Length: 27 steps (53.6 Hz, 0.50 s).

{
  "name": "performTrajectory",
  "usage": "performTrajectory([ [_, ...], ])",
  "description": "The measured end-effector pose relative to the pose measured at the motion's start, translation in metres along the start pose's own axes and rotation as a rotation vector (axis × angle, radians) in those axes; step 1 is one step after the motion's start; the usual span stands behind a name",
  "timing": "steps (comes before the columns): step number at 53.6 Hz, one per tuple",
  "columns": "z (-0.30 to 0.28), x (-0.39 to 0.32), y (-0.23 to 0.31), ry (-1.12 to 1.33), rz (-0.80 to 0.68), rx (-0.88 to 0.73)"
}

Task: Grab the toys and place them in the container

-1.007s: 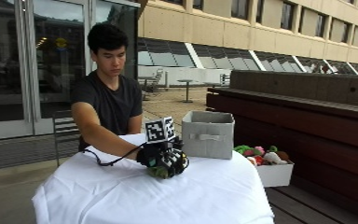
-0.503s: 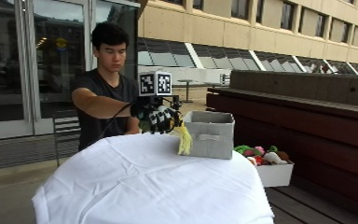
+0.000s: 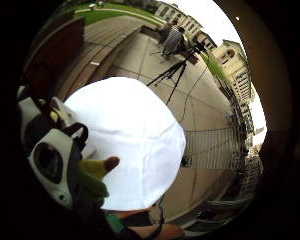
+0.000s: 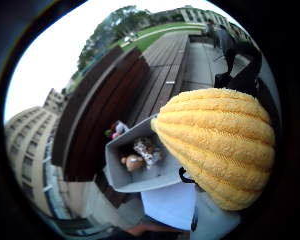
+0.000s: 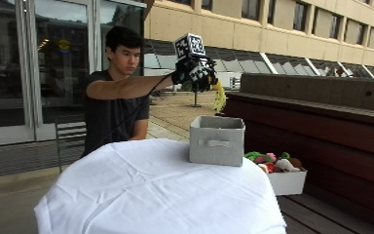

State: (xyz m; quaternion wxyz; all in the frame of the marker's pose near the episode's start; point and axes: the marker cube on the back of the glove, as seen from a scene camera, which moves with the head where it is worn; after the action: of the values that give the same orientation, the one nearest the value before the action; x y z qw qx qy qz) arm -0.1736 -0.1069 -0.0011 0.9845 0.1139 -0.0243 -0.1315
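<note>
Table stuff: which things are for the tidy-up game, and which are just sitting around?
For the job:
yellow knitted toy, held up by the gloved right hand
grey fabric container on the table, some toys already inside

Just lying about:
white tablecloth
white box of other toys beside the table

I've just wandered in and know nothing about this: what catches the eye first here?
A person's black-gloved right hand held high, its grip on a yellow ribbed plush toy that dangles above the grey fabric container on the white-clothed table. Beside the table, a white bin brims with more toys.
</note>
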Motion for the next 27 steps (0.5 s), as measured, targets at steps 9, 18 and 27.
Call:
performTrajectory([
  [9,0.012,-0.072,0.008,0.015,-0.064,-0.016],
  [18,0.044,-0.098,0.014,0.009,-0.053,-0.078],
  [27,0.073,-0.091,0.020,0.010,-0.049,-0.124],
])
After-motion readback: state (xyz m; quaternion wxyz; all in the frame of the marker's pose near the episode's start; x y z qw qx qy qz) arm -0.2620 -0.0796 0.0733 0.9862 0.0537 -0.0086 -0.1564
